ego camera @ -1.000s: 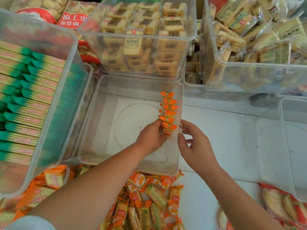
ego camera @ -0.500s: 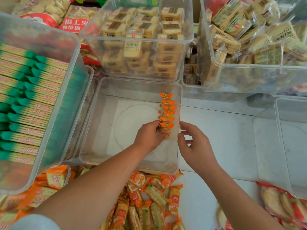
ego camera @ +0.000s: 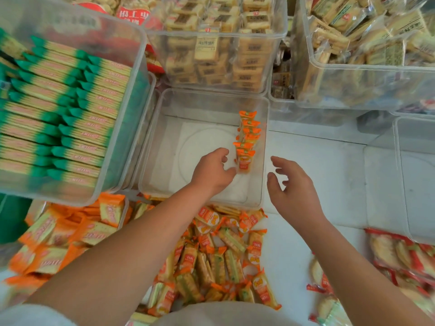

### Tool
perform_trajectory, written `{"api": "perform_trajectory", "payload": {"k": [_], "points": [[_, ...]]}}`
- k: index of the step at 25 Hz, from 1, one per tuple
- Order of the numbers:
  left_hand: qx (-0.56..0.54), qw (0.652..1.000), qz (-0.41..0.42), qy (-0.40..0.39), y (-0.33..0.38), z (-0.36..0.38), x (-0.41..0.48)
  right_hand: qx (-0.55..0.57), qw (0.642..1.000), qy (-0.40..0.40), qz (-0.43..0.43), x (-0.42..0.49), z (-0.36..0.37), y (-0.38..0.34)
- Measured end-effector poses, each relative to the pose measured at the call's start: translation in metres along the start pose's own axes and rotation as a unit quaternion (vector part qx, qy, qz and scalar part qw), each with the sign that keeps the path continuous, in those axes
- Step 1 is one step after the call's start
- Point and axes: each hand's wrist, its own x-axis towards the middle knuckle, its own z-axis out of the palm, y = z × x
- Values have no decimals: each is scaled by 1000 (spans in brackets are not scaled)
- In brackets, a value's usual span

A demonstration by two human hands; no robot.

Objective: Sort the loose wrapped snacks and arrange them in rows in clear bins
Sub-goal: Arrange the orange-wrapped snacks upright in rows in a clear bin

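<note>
Just beside left grip point(ego camera: 213, 171) stands orange snack row point(ego camera: 247, 140).

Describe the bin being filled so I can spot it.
Find the big bin of green-ended packets on the left. Right of it sits a lower clear bin. It alone holds one row of orange packets along its right wall.

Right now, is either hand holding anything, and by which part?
Nothing is gripped. The left hand only touches the lower left edge of the nearest orange packet; the right hand is open and empty, outside the clear bin.
</note>
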Motion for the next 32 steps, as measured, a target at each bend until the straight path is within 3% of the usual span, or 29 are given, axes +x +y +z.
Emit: {"api": "perform_trajectory", "payload": {"k": [4, 7, 11, 16, 20, 23, 26, 29, 32], "points": [[-116, 990, 40, 72, 8, -16, -90, -5, 999, 20, 25, -65, 7, 15], [-148, 984, 43, 86, -22, -3, -171, -43, 992, -68, 98, -129, 34, 50], [-95, 994, -45, 36, -91, 37, -259, -112, 967, -145, 176, -200, 61, 102], [-21, 991, -116, -63, -141, 75, -329, -143, 959, -131, 207, -236, 71, 121], [29, 993, -52, -106, -122, 102, -338, -53, 960, -131, 241, -240, 56, 116], [84, 992, -13, -96, -96, 133, -321, -13, 963, -120, 242, -247, 23, 112], [143, 987, -27, -61, -73, 158, -297, 53, 961, -101, 252, -260, -11, 109], [272, 957, -23, -96, -65, 176, -279, 109, 960, -69, 248, -268, -35, 109], [312, 942, -42, -120, -63, 182, -272, 156, 955, -72, 240, -273, -50, 100]]}}
